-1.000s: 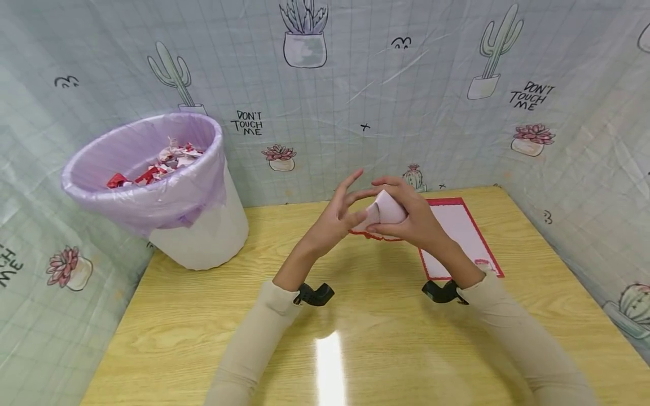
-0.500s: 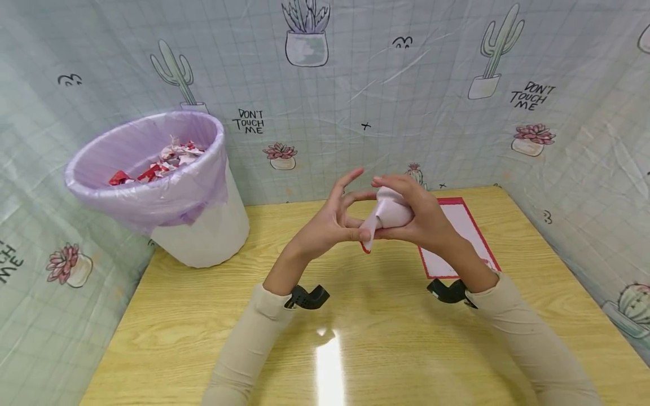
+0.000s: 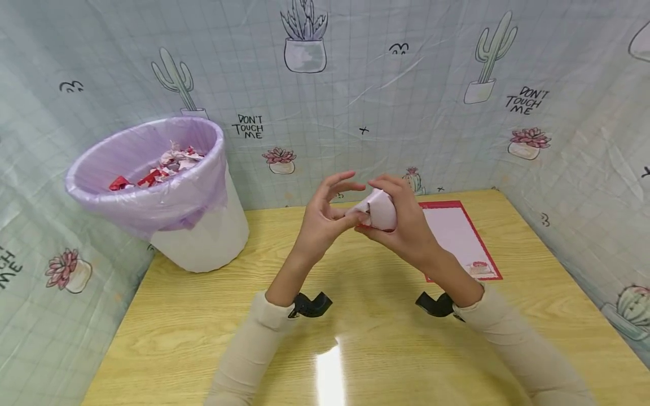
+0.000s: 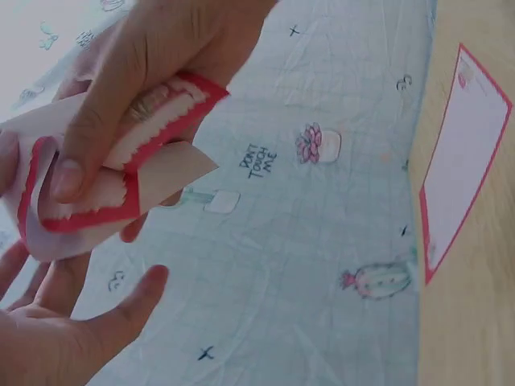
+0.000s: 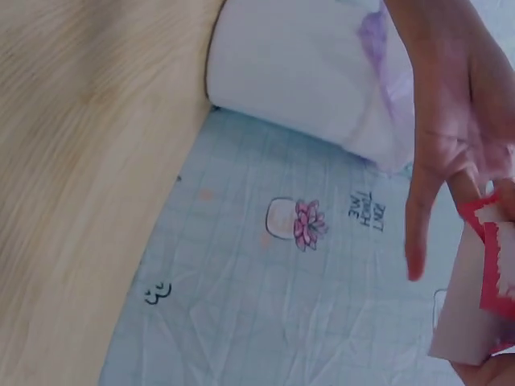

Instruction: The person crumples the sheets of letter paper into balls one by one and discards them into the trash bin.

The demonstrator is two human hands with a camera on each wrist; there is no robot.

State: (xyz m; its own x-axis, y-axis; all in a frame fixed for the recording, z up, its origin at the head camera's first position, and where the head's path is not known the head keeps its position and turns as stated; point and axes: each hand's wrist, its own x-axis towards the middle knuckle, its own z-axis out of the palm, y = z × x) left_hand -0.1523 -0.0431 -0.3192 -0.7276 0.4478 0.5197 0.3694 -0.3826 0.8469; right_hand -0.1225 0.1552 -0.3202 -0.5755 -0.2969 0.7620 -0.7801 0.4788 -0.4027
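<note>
A white paper sheet [image 3: 384, 212] with a red border, bent over and folded on itself, is held up above the table in both hands. The left hand [image 3: 321, 224] pinches its left edge with the thumb, its upper fingers spread away from the paper. The right hand [image 3: 408, 230] grips the other side, fingers over the top and thumb below. In the left wrist view the paper [image 4: 90, 199] shows a curled strip and jagged white-red edging beneath the right thumb. The right wrist view shows the left hand's straight finger [image 5: 416, 237] beside the paper [image 5: 471, 293].
A second red-bordered white sheet [image 3: 459, 234] lies flat at the table's back right. A white bin [image 3: 203, 248] with a purple liner stands at the left, holding red and white paper scraps [image 3: 175, 160]. Cactus-printed cloth [image 3: 325, 135] hangs around the wood-grain table [image 3: 381, 349].
The paper has been turned in the hands; its loose flap, hanging down half a second ago, now lies up against the left thumb. Both hands have shifted slightly left.
</note>
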